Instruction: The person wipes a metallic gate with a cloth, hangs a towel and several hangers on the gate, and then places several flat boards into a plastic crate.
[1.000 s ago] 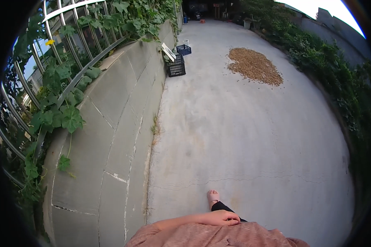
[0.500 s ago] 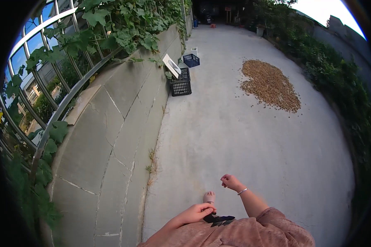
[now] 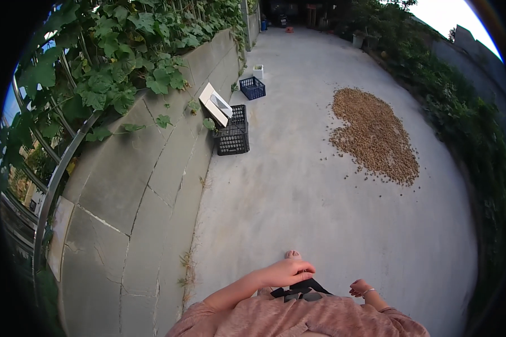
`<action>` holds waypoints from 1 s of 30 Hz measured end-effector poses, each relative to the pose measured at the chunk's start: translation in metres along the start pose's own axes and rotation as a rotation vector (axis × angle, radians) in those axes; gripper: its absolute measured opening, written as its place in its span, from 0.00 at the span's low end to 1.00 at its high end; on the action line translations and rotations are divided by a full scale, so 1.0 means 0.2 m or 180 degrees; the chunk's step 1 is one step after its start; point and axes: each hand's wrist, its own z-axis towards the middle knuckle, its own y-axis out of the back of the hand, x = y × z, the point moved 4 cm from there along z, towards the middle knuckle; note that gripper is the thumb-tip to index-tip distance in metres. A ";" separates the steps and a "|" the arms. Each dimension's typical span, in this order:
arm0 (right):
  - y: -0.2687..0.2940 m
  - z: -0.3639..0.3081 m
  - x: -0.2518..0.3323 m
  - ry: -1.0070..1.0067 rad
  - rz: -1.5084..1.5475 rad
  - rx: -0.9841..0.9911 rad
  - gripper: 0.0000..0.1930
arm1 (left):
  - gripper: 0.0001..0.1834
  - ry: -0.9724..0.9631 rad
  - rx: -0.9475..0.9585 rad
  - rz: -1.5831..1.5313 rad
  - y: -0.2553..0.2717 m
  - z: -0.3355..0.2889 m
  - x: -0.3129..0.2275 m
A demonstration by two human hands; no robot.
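Note:
My left hand (image 3: pixel 289 272) is held in front of my body, palm down, its fingers loosely curled together beside a black cloth-like piece (image 3: pixel 309 285) at my waist. I see nothing in its fingers. Lower and to the right hangs my right hand (image 3: pixel 360 287), with a silver bangle (image 3: pixel 368 291) on the wrist. Its fingers are curled in, and nothing shows in them. Neither hand touches anything on the ground. The toes of one foot (image 3: pixel 293 255) show just beyond the left hand.
A low grey block wall (image 3: pixel 146 208) with vines and a metal railing runs along the left. Against it stand a black plastic crate (image 3: pixel 233 139), a tilted white-edged panel (image 3: pixel 211 104), a blue crate (image 3: pixel 253 89) and a white pot (image 3: pixel 258 73). Small brown pieces (image 3: pixel 371 135) lie heaped on the concrete.
The crates and brown heap have come nearer as I move forward. My right hand has swung back and down, while my left has moved slightly forward. The visible foot is farther ahead.

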 end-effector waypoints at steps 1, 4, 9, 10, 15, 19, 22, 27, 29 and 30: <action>0.08 0.08 0.15 0.0024 -0.0020 -0.0002 0.10 | 0.13 0.0216 0.0005 0.0021 0.10 0.09 0.05; 0.20 0.26 0.68 0.0291 -0.0661 0.0336 0.12 | 0.12 0.0380 -0.0293 -0.0221 0.39 0.32 0.21; 0.24 0.52 1.79 0.1005 -0.1558 0.0746 0.12 | 0.12 0.0838 -0.0717 -0.0231 0.96 0.52 0.47; 0.21 0.59 1.99 0.1105 -0.1717 0.0908 0.12 | 0.13 0.1004 -0.0891 -0.0162 1.06 0.53 0.54; 0.08 0.89 2.78 0.1742 -0.2055 0.1102 0.13 | 0.13 0.1308 -0.1458 -0.0417 1.64 0.67 0.86; 0.17 1.01 3.15 0.1470 -0.1599 0.1437 0.12 | 0.14 0.1866 -0.1254 0.0249 2.13 0.90 1.03; 0.44 1.22 3.38 0.1445 -0.1668 0.1038 0.11 | 0.14 0.1503 -0.1393 0.0436 2.48 1.15 1.07; 0.96 1.56 3.67 0.0678 -0.1425 0.0712 0.11 | 0.15 0.1177 -0.1352 0.0555 3.02 1.49 1.18; 1.14 1.64 3.85 0.0462 -0.1900 0.0756 0.10 | 0.14 0.1419 -0.1311 0.0543 3.21 1.58 1.27; 1.22 1.70 3.96 0.0399 -0.2134 0.0779 0.10 | 0.14 0.1442 -0.1365 0.0485 3.31 1.62 1.32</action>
